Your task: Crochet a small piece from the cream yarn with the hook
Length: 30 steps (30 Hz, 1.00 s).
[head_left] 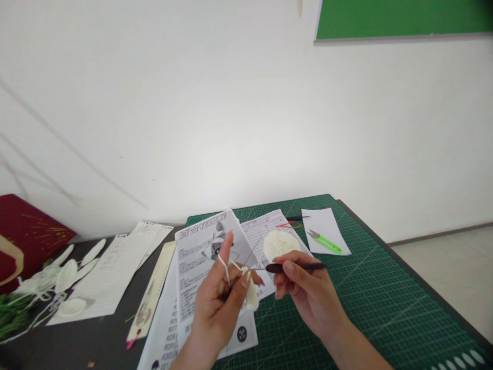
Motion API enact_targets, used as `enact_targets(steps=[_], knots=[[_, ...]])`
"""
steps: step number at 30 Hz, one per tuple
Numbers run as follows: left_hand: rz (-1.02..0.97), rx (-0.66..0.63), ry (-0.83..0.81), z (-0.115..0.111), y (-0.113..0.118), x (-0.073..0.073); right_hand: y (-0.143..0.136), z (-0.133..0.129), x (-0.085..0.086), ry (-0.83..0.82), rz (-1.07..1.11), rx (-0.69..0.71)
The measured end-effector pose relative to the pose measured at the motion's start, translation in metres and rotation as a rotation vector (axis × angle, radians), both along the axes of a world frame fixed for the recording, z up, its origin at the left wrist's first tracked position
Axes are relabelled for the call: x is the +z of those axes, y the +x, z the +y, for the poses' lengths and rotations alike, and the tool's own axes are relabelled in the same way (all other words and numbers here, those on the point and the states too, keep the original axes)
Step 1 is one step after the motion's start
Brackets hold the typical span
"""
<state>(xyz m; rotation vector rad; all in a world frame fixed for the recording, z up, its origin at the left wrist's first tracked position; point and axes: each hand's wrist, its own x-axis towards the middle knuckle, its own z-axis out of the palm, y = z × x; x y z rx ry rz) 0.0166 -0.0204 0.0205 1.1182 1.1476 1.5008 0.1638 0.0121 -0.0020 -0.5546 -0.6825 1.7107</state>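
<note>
Crochet piece (251, 297), part-made, held above the worktop (106, 339).
Left hand (216, 304) grasps this one white piece; right hand (310, 288) grasps one hook (275, 268). At least five petal shapes (67, 276) lie at left, apparently done; how much remains on the held one I cannot tell. Far side: one yarn ball (280, 243), one pair of snips (328, 243).
</note>
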Motion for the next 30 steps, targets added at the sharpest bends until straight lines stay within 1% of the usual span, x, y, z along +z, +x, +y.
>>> enact_targets(steps=[4,8,10,13,15,18,21,25,28,30], knots=[[0.010,0.017,0.026,0.000,0.000,-0.002,-0.002,-0.001,-0.002,-0.022,0.031,0.009],[0.039,0.017,0.031,0.002,-0.001,-0.006,0.000,-0.003,0.000,0.079,-0.054,-0.042],[0.087,0.025,0.073,0.001,0.000,-0.009,0.002,-0.003,0.001,0.105,-0.104,-0.071],[0.172,0.031,0.173,0.000,0.001,-0.013,0.003,-0.001,0.003,0.078,-0.113,-0.095],[0.186,0.030,0.205,-0.001,0.002,-0.013,0.003,0.001,0.003,0.054,-0.101,-0.087],[0.099,-0.002,0.133,0.000,0.004,-0.009,0.003,0.002,0.004,0.025,-0.090,-0.059],[-0.010,-0.020,0.035,0.001,0.007,-0.006,0.001,0.001,0.002,0.037,-0.097,-0.089],[-0.031,0.075,-0.010,0.003,0.013,-0.009,-0.004,-0.004,-0.002,0.083,-0.152,-0.181],[-0.031,0.122,-0.040,0.006,0.015,-0.013,-0.009,-0.010,-0.005,0.159,-0.228,-0.253],[-0.065,0.119,-0.068,0.007,0.016,-0.015,-0.011,-0.014,-0.006,0.278,-0.325,-0.316]])
